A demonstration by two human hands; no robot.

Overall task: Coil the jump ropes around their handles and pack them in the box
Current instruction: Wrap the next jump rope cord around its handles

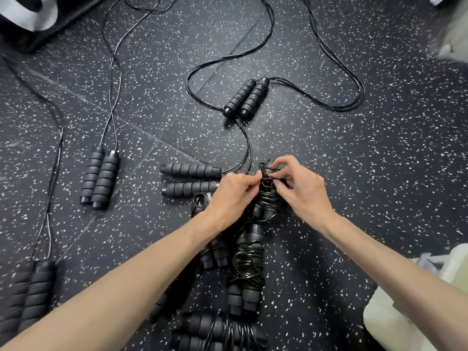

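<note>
both forearms reach in to centre frame; left hand (234, 190) and right hand (296, 184) pinch cord atop the coiled rope bundle (266, 198)

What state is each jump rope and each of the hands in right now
Bundle in hands: coiled, end being tucked.
Left hand: pinching the cord.
Right hand: pinching the cord.
Finished bundles: coiled, on floor.
Far ropes: uncoiled, handles paired.
Left ropes: uncoiled.

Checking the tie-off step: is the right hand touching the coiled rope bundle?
Touching: head view shows right hand fingertips pinching cord atop the coiled rope bundle.
</note>
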